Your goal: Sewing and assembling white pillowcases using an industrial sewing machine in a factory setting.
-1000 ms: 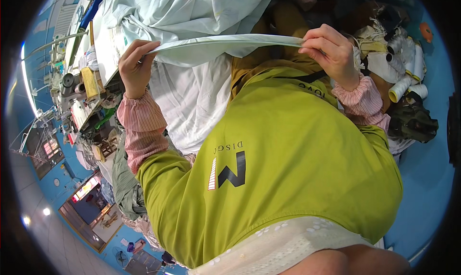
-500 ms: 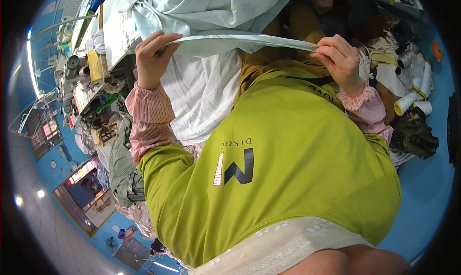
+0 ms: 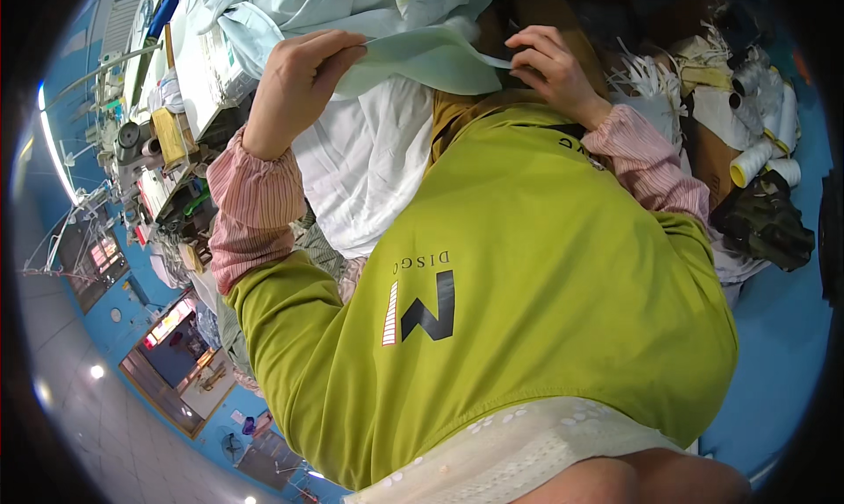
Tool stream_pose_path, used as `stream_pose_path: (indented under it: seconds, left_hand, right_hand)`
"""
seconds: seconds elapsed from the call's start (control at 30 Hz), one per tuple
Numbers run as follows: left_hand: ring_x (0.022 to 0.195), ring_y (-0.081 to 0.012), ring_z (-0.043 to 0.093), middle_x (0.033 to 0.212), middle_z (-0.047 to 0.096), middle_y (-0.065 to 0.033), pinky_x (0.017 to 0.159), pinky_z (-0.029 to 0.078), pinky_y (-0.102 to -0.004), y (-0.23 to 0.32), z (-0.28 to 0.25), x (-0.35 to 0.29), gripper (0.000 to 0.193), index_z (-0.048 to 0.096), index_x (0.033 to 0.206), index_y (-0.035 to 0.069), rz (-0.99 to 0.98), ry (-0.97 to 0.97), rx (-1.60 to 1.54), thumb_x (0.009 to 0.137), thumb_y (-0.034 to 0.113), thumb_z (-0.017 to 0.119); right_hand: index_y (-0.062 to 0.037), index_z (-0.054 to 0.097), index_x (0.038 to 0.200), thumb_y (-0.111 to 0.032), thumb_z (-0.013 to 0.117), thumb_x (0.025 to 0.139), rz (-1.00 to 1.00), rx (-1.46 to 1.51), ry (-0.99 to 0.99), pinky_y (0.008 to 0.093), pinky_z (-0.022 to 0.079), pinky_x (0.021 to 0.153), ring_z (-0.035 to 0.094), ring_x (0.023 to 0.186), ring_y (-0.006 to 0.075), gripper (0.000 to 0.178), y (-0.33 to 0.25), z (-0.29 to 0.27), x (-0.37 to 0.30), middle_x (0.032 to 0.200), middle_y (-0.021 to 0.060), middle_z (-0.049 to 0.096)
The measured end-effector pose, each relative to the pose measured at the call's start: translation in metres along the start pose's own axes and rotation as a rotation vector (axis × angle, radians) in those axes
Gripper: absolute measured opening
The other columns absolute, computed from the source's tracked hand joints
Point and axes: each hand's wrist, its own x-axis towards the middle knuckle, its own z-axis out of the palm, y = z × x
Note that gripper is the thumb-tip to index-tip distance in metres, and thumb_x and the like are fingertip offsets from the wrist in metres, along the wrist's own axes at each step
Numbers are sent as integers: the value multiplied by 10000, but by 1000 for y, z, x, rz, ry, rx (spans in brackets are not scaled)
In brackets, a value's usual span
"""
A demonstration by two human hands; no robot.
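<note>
A pale green piece of cloth (image 3: 418, 60) hangs between my two hands, slack, with its broad side showing. My left hand (image 3: 308, 73) pinches one end between thumb and fingers. At the other end, my right hand (image 3: 556, 71) has its fingertips closed on the narrow tip of the same cloth. Just beyond them lies a heap of light blue-green fabric (image 3: 343, 7), spread over the work surface. White fabric (image 3: 365, 161) drapes over my lap below the held piece.
To the right are thread cones (image 3: 750, 163), a bundle of white strips (image 3: 646, 91) and a dark crumpled bag (image 3: 765, 222). On the left, a white tabletop (image 3: 207, 69) meets sewing machinery (image 3: 132, 139). Garments (image 3: 230, 337) are piled behind my left arm.
The cloth was stretched nearly straight and edge-on; now it sags and shows its broad side. My right hand has moved left, closer to my left hand, which has turned slightly.
</note>
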Motion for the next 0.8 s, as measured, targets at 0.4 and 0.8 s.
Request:
stream_pose_path:
  seconds: [0.4, 0.8]
  left_hand:
    - [643, -282, 626, 782, 639, -129, 575, 484, -339, 24, -24, 9, 112, 680, 989, -8, 74, -134, 129, 885, 33, 663]
    - [608, -284, 602, 762, 615, -123, 547, 468, -355, 30, -33, 7, 125, 675, 982, 2, 120, -165, 130, 858, 15, 669]
  right_hand:
    - [-90, 685, 1100, -251, 765, 845, -13, 258, -81, 328, 467, 883, 570, 997, 215, 312, -29, 23, 81, 1066, 62, 617]
    - [-37, 709, 917, -200, 808, 784, -329, 496, -188, 369, 475, 869, 590, 983, 247, 232, -36, 28, 127, 1050, 66, 657]
